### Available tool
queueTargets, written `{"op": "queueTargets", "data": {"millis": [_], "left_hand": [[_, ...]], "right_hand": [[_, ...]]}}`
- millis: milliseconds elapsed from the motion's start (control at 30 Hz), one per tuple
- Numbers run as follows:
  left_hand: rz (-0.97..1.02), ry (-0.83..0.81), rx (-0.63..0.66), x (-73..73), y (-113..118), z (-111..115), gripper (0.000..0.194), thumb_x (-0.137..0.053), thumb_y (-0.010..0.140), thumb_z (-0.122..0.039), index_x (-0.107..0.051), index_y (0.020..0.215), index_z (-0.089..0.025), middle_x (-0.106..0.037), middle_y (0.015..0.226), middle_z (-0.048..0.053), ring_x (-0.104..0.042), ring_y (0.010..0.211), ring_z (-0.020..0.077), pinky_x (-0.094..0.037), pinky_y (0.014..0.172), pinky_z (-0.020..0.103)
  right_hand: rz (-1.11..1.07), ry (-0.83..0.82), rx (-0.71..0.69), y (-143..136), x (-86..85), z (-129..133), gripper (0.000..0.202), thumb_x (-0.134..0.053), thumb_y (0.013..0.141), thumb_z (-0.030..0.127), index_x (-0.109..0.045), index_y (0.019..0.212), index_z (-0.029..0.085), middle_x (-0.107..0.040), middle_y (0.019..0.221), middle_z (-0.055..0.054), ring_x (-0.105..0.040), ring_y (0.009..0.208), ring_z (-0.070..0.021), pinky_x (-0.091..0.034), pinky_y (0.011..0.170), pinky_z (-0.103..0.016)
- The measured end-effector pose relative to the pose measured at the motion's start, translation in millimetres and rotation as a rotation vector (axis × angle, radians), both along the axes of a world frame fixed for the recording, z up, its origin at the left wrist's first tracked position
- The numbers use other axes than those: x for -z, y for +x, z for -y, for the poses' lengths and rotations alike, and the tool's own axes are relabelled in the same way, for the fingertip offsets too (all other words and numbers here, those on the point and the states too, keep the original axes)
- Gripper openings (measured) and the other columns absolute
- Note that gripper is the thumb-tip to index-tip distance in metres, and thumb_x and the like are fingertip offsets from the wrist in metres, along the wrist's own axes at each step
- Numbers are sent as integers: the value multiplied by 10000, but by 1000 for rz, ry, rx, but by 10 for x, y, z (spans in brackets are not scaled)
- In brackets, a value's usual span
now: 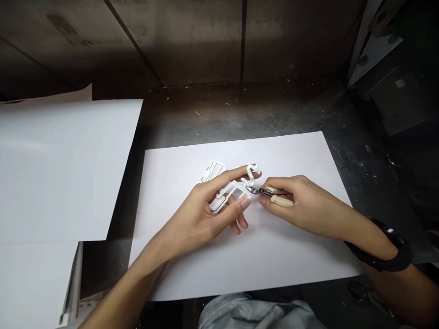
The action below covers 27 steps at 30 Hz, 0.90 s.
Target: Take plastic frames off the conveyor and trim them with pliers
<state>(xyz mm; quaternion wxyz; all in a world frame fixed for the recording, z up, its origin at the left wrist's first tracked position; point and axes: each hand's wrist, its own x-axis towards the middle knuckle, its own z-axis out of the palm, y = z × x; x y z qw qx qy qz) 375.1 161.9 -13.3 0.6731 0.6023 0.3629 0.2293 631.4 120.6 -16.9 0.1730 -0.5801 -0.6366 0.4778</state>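
Note:
My left hand grips a white plastic part between thumb and fingers, with a curved hook at its upper right end. My right hand is closed round the cream handles of small cutting pliers. The plier jaws touch the white part just below the hook. Behind my left fingers, a flat white plastic frame piece shows over the white sheet; whether it joins the held part cannot be seen.
Large white sheets are stacked at the left. The dark metal table has small white scraps scattered on it. Dark metal panels stand behind, and a metal bracket is at the upper right.

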Motion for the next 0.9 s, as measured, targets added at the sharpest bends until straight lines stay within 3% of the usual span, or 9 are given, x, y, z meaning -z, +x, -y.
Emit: {"op": "queueTargets", "data": {"millis": [200,333,533,767,900], "left_hand": [[2,-19,33,-1,3,19,557,-746,1092,-419,-639,1621,-280,-761,781,20,-759,640,227,-665,630,299],[-1,-50,63,-10,-9,24,581,-738,1096,-447,-613,1646,-308,-739,740,6,-737,601,205,-638,568,262],[-24,-92,94,-26,-29,14,550,-705,1114,-472,-617,1627,-295,-689,635,-28,-641,511,158,-573,524,218],[-33,-114,105,-5,-27,5,590,-694,1111,-503,-587,1642,-267,-708,666,-14,-615,519,163,-553,531,235],[-24,-108,101,7,-19,6,612,-695,1107,-510,-582,1650,-251,-704,659,-9,-623,523,176,-552,528,251]], "right_hand": [[-38,-39,-37,9,32,4,217,-669,1093,367,-736,957,212,-615,771,24,-482,661,-173,-342,588,-303],[-45,-87,-77,2,54,8,344,-636,1136,464,-761,945,208,-596,758,19,-457,646,-171,-336,565,-309],[-103,-158,-111,-33,9,3,486,-668,1112,498,-633,736,193,-494,680,11,-397,597,-166,-309,578,-316],[-12,-137,-127,-62,61,30,449,-595,1143,501,-666,822,196,-382,667,29,-327,607,-160,-269,569,-315],[35,-121,-97,-105,98,45,475,-602,1117,472,-545,743,185,-388,660,33,-308,589,-141,-249,552,-320]]}}
